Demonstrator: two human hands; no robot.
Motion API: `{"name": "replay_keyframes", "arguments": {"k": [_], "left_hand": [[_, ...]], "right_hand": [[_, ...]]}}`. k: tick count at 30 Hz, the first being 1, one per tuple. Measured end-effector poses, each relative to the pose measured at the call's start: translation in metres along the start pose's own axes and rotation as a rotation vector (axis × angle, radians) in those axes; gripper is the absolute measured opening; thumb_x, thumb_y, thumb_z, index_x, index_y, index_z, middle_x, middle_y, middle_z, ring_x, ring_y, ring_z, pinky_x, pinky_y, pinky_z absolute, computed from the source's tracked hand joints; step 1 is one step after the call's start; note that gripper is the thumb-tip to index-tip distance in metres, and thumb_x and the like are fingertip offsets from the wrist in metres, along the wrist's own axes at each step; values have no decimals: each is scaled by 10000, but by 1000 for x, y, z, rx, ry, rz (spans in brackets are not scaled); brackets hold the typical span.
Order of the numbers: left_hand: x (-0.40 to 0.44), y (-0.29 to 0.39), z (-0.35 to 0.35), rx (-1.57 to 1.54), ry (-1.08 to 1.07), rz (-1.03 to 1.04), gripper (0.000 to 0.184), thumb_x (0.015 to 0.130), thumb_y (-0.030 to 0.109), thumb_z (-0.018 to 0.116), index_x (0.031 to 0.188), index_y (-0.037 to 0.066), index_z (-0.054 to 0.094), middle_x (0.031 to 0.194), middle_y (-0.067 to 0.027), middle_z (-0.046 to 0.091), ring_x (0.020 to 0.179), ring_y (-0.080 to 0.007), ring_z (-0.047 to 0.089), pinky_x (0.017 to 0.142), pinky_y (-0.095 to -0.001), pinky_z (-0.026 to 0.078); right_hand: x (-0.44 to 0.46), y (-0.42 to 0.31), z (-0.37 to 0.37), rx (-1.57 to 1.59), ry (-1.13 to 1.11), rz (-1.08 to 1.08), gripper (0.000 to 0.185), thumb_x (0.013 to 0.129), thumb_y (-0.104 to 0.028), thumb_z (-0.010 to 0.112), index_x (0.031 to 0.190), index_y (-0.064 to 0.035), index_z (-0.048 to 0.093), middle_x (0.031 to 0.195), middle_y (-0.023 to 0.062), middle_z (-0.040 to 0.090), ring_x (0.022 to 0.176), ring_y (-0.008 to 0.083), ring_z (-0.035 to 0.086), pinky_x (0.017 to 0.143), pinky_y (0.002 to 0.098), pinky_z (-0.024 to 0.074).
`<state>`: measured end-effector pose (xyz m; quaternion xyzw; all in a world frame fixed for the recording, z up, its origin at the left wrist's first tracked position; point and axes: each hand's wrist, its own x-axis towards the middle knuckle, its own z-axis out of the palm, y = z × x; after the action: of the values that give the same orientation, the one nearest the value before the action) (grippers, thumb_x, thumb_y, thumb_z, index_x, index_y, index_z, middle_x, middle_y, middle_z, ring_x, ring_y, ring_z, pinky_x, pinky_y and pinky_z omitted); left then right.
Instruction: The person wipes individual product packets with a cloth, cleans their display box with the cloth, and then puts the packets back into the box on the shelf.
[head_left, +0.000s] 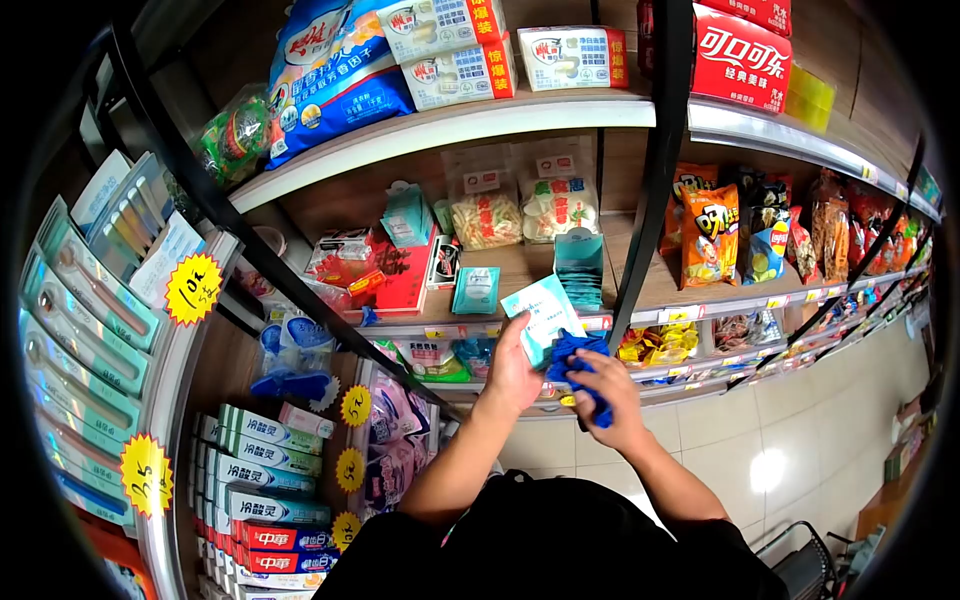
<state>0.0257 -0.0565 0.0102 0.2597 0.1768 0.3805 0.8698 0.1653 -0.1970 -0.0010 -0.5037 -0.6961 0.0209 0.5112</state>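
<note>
"Pinching is being done by which hand?"

"By the left hand (515,365): the pale blue packet (540,308) is held at its lower left side, the thumb laid on its face; the fingers behind are hidden. In the right hand (608,395) a dark blue cloth (578,368) is bunched, the fingers curled over it at the packet's lower right side."

"How should the packet be handled?"

"As something light, thin and a little bendy, by the look of it, with a surface that may be slippery. It is best taken low by the side edges, the middle left unsqueezed so that no crease is made. The cloth is soft and can be gathered anywhere."

"And further out?"

"The shelf edge (460,331) is seen beyond the packet; whether it is touched cannot be told. On the shelf, an open box (579,252) of similar packets and a loose packet (477,290) could be knocked. To the right, the black upright (652,190) must be cleared. More room is offered towards the body, over the tiled floor (700,440)."
</note>
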Motion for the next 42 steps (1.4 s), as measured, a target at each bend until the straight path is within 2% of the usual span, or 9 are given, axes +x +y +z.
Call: {"name": "replay_keyframes", "arguments": {"k": [4,7,11,16,19,27,35,37,42], "left_hand": [[-4,-6,7,-37,-7,46,335,1052,283,575,1334,104,611,1237,-70,717,1132,-230,684,984,-412,525],[-4,-22,17,-35,-19,63,292,1053,223,585,1323,114,611,1227,-72,704,1132,-224,675,989,-398,526],[-8,-40,36,164,-26,62,317,1063,107,517,1371,68,581,1280,-99,682,1166,-221,667,1046,-379,522],[-18,-20,41,-43,-116,-177,665,1056,580,430,1388,30,601,1319,-127,693,1172,-241,686,998,-372,558],[-14,-23,23,6,-80,-173,711,1055,634,422,1372,28,618,1247,-151,720,1087,-274,719,937,-398,590],[-24,-46,24,-93,-164,-69,477,1141,424,382,1487,124,515,1477,-76,575,1402,-227,518,1221,-441,366],[-17,-23,13,-105,-122,-46,670,1088,581,384,1434,34,560,1333,-170,670,1249,-322,644,1120,-462,484],[-17,-23,-4,-322,-270,-153,556,1111,494,406,1428,72,578,1344,-131,670,1239,-269,645,1105,-441,487],[-20,-44,18,-66,-140,36,489,1133,421,397,1502,114,493,1477,-54,575,1370,-203,525,1187,-409,379]], "right_hand": [[-5,2,3,650,498,462,372,1050,-263,581,1283,21,640,1333,146,656,1265,249,595,1122,418,434],[2,4,10,900,650,594,347,1034,-236,623,1265,18,672,1330,151,651,1253,239,590,1111,359,413],[4,-4,14,324,280,321,335,1021,-186,628,1309,-19,668,1435,236,611,1395,362,541,1160,437,390],[11,-4,4,-67,71,134,382,946,-141,692,1315,-46,674,1459,221,598,1417,426,517,1147,511,408],[1,-4,12,-141,10,-21,455,879,-144,747,1325,-92,680,1461,190,604,1425,388,519,1135,525,417],[48,8,-7,-194,122,45,429,808,-75,756,1233,-90,706,1418,144,644,1391,342,557,1097,506,449],[15,-9,12,-179,-98,-75,483,756,-84,751,1237,-104,720,1420,126,650,1391,347,564,1117,523,436],[25,-3,4,-194,-104,-28,438,772,-65,750,1209,-89,726,1393,140,663,1367,357,582,1111,513,448],[49,18,2,-169,148,114,382,833,-57,738,1214,-55,711,1345,186,672,1332,380,593,1088,493,476]]}}
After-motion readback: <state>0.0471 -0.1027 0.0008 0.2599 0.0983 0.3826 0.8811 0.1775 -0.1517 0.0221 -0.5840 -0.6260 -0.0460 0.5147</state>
